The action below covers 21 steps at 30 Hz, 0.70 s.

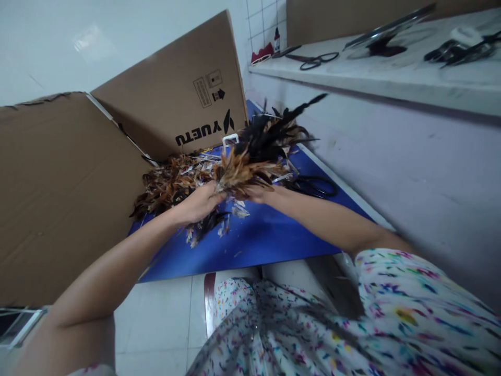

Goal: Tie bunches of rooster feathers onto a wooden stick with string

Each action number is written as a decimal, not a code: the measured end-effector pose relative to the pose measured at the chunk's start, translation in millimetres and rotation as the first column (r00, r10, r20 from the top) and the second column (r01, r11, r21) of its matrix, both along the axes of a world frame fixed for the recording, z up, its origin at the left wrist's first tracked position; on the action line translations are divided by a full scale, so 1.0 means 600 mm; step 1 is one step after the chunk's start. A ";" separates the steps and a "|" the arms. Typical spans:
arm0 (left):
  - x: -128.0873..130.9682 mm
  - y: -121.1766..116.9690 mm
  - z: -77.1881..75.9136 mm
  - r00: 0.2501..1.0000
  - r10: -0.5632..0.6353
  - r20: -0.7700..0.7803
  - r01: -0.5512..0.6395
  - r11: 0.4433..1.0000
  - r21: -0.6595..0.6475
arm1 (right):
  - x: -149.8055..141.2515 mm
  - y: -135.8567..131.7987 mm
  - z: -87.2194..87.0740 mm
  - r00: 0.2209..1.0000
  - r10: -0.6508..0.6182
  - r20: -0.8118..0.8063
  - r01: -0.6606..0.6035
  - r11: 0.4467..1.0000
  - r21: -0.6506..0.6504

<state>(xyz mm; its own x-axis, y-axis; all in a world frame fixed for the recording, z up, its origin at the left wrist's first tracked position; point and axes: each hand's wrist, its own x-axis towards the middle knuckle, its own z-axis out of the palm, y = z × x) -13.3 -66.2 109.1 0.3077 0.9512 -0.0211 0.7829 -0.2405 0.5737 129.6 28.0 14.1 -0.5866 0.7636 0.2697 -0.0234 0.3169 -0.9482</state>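
Over a blue tabletop (266, 235), my left hand (201, 201) is closed round the base of a bunch of brown and black feathers (242, 167). My right hand (256, 193) is at the underside of the same bunch, mostly covered by it, so its fingers do not show. Long black feathers stick out of the bunch toward the upper right. Behind and left of my hands lies a heap of loose brown feathers (168, 183). A few dark and pale feathers (207, 227) are just below my left hand.
Cardboard panels (164, 89) stand along the table's left and back. Black-handled scissors (313, 185) lie at the table's right side. A white shelf (371, 73) on the right holds another pair of scissors (319, 60), a small bottle (277, 40) and dark tools.
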 end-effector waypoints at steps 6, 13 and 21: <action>0.002 0.023 -0.045 0.864 0.392 0.317 -0.262 0.886 -0.381 | -0.015 -0.038 -0.009 0.992 -0.111 -0.063 0.082 0.932 -0.352; 0.011 0.044 -0.086 0.749 0.509 0.423 -0.329 0.841 -0.430 | -0.024 -0.048 -0.031 0.938 -0.261 -0.229 0.164 0.914 -0.370; 0.014 0.048 -0.108 0.659 0.523 0.540 -0.283 0.838 -0.467 | -0.032 -0.040 -0.053 0.941 -0.310 -0.134 0.236 0.888 -0.395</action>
